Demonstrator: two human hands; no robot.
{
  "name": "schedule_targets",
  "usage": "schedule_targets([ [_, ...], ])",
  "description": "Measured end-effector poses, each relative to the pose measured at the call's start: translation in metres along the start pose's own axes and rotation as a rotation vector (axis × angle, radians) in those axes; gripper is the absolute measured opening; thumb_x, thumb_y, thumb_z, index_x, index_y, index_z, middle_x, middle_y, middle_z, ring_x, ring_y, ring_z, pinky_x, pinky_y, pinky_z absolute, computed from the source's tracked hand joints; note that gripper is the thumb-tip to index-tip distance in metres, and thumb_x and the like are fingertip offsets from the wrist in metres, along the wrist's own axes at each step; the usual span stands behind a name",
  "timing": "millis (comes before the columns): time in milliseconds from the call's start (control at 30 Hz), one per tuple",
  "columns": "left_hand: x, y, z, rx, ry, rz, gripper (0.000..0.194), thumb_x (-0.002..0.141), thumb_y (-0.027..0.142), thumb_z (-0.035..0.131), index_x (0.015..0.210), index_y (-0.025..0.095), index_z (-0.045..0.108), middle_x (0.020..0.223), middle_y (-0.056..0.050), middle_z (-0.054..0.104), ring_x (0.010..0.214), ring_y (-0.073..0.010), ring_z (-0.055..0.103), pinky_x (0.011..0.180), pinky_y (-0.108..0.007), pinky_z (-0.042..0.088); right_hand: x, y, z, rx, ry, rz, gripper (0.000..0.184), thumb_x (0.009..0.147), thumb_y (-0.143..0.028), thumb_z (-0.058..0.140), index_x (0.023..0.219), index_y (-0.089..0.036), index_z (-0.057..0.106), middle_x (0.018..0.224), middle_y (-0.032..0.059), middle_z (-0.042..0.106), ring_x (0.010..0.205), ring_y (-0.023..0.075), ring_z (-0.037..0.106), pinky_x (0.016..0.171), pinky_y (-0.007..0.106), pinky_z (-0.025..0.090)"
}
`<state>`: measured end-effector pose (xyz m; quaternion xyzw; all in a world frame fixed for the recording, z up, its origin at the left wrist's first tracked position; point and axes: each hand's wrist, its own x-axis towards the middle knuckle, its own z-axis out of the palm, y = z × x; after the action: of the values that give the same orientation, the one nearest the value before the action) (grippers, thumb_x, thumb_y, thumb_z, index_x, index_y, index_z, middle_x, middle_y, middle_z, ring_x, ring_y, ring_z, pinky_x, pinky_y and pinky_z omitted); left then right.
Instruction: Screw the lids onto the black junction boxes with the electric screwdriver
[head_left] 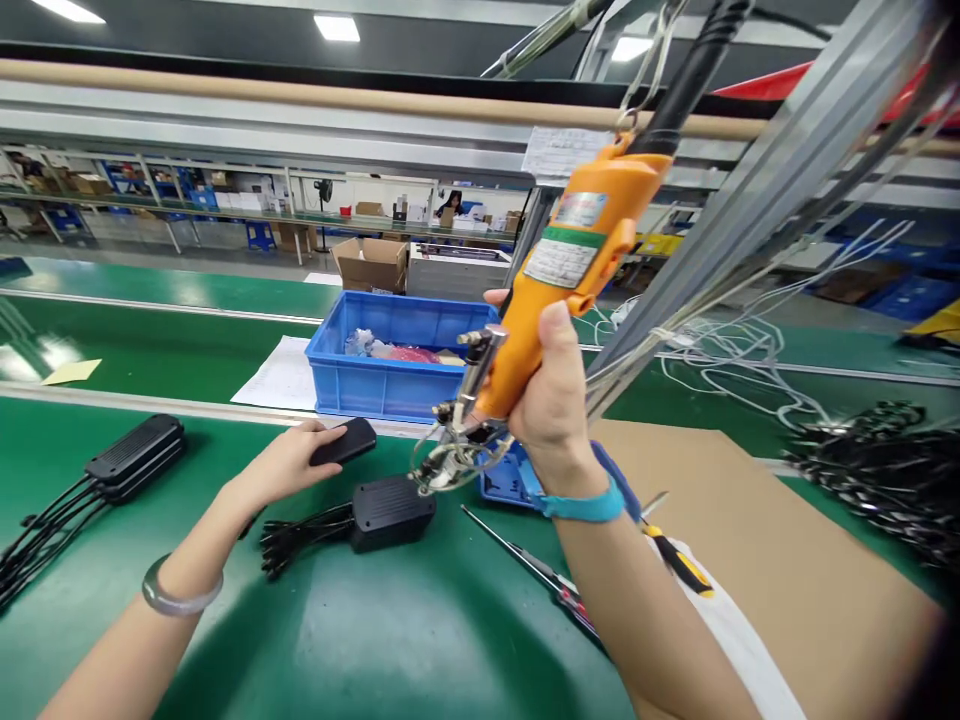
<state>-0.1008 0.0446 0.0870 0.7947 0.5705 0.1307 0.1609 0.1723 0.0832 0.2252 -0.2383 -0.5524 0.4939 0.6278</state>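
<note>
My right hand (551, 385) is wrapped round an orange electric screwdriver (574, 270) that hangs from a black cable overhead; its metal tip (450, 462) points down and left. My left hand (289, 462) is closed on a flat black plastic cover (345, 441) on the green belt. Just below the screwdriver tip lies a black adapter box (391, 510) with a bundle of black cables (300, 538) running left from it.
A blue bin (390, 385) with bagged parts stands behind on white paper. Stacked black boxes (139, 455) with cables lie at left. A small blue tray (510, 480), screwdrivers (540, 575), a cardboard sheet (757, 540) and a cable pile (877, 480) are at right.
</note>
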Motion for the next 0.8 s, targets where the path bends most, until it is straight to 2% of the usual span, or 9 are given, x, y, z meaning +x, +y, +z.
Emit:
schedule_targets([
  [100, 0.0, -0.031, 0.021, 0.076, -0.045, -0.067, 0.054, 0.085, 0.031, 0.061, 0.136, 0.017, 0.055, 0.119, -0.016, 0.062, 0.102, -0.0292, 0.064, 0.09, -0.041, 0.051, 0.005, 0.015, 0.012, -0.005, 0.007, -0.013, 0.05, 0.084, -0.066, 0.052, 0.107, -0.024, 0.061, 0.059, -0.0026, 0.048, 0.042, 0.0096, 0.046, 0.037, 0.024, 0.038],
  [167, -0.003, -0.035, 0.032, 0.083, -0.034, -0.084, 0.046, 0.091, 0.033, 0.054, 0.134, 0.018, 0.057, 0.128, -0.017, 0.058, 0.112, -0.0307, 0.061, 0.095, -0.043, 0.05, 0.007, 0.025, 0.016, -0.009, -0.002, -0.01, 0.049, 0.085, -0.066, 0.05, 0.108, -0.024, 0.061, 0.06, -0.0025, 0.047, 0.044, 0.0104, 0.048, 0.04, 0.025, 0.04],
  [233, -0.009, -0.024, 0.038, 0.048, 0.048, -0.091, 0.044, 0.097, 0.04, 0.042, 0.133, 0.02, 0.058, 0.136, -0.017, 0.053, 0.121, -0.0308, 0.055, 0.1, -0.045, 0.047, 0.007, 0.033, 0.016, -0.003, -0.008, -0.008, 0.047, 0.086, -0.065, 0.051, 0.107, -0.024, 0.06, 0.059, -0.0025, 0.047, 0.045, 0.0109, 0.049, 0.042, 0.026, 0.042],
  [300, -0.017, -0.003, 0.038, -0.029, 0.134, -0.06, 0.048, 0.098, 0.049, 0.038, 0.133, 0.022, 0.058, 0.139, -0.014, 0.051, 0.124, -0.0287, 0.053, 0.104, -0.044, 0.044, 0.006, 0.04, 0.015, -0.009, -0.001, -0.01, 0.046, 0.085, -0.065, 0.051, 0.106, -0.024, 0.06, 0.058, -0.0028, 0.047, 0.044, 0.0107, 0.048, 0.041, 0.026, 0.041],
  [367, -0.025, 0.022, 0.039, -0.113, 0.136, 0.025, 0.054, 0.092, 0.06, 0.047, 0.133, 0.027, 0.058, 0.14, -0.011, 0.051, 0.126, -0.0277, 0.052, 0.107, -0.043, 0.043, 0.005, 0.044, 0.014, -0.041, 0.021, -0.016, 0.047, 0.085, -0.065, 0.051, 0.106, -0.024, 0.061, 0.057, -0.0032, 0.048, 0.042, 0.0101, 0.046, 0.038, 0.025, 0.039],
  [433, -0.032, 0.041, 0.042, -0.128, 0.067, 0.099, 0.064, 0.079, 0.066, 0.062, 0.133, 0.031, 0.058, 0.142, -0.012, 0.049, 0.128, -0.0309, 0.05, 0.107, -0.046, 0.042, 0.004, 0.046, 0.013, -0.073, 0.041, -0.022, 0.047, 0.086, -0.065, 0.05, 0.106, -0.024, 0.061, 0.056, -0.0032, 0.049, 0.041, 0.0099, 0.045, 0.036, 0.024, 0.037],
  [533, -0.038, 0.054, 0.052, -0.081, 0.002, 0.11, 0.059, 0.077, 0.051, 0.073, 0.132, 0.035, 0.058, 0.143, -0.014, 0.047, 0.128, -0.0332, 0.05, 0.105, -0.049, 0.044, 0.003, 0.049, 0.012, -0.086, 0.049, -0.027, 0.044, 0.087, -0.063, 0.05, 0.104, -0.025, 0.061, 0.056, -0.0036, 0.048, 0.04, 0.0101, 0.046, 0.035, 0.024, 0.037],
  [633, -0.039, 0.054, 0.059, -0.104, 0.002, 0.093, 0.048, 0.085, 0.035, 0.069, 0.131, 0.038, 0.058, 0.143, -0.011, 0.047, 0.124, -0.0287, 0.054, 0.102, -0.045, 0.048, -0.001, 0.052, 0.01, -0.127, 0.058, -0.018, 0.043, 0.086, -0.065, 0.049, 0.1, -0.026, 0.059, 0.057, -0.0042, 0.046, 0.039, 0.0094, 0.044, 0.034, 0.023, 0.037],
  [800, -0.039, 0.053, 0.062, -0.131, 0.031, 0.09, 0.047, 0.085, 0.032, 0.068, 0.13, 0.039, 0.059, 0.141, -0.01, 0.047, 0.122, -0.0283, 0.055, 0.099, -0.044, 0.05, -0.006, 0.056, 0.01, -0.182, 0.075, 0.001, 0.043, 0.086, -0.066, 0.048, 0.099, -0.026, 0.057, 0.058, -0.0045, 0.047, 0.038, 0.0104, 0.047, 0.035, 0.024, 0.041],
])
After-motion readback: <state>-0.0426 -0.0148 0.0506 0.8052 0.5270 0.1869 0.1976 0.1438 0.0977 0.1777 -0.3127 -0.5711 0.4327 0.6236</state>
